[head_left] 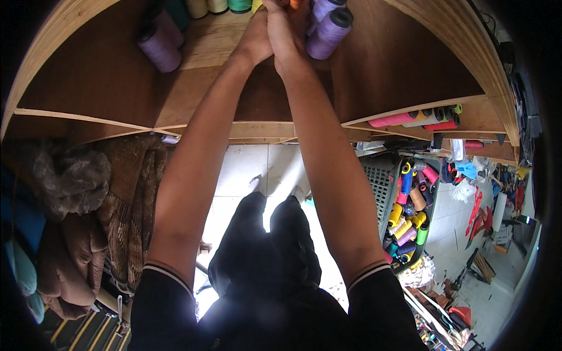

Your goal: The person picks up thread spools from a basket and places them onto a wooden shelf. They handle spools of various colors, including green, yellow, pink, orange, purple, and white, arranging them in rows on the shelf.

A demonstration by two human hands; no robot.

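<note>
Both my arms reach up into a wooden shelf compartment (205, 44). My left hand (256, 40) and my right hand (282, 32) are close together at the top edge of the head view, wrists nearly touching. Their fingers are cut off or hidden, so what they hold, if anything, does not show. Just right of my right hand, purple thread cones (329, 34) stand against the divider. A green thread cone (240, 4) and a cream thread cone (218, 6) stand beyond my left hand. More purple thread cones (159, 50) are at the compartment's left side.
A lower shelf holds pink and red thread cones (395, 119). A dark crate (380, 181) full of mixed spools stands on the floor at right. Brown cushions (73, 263) and a plastic bag (73, 175) lie at left. Scraps litter the tiled floor (451, 210).
</note>
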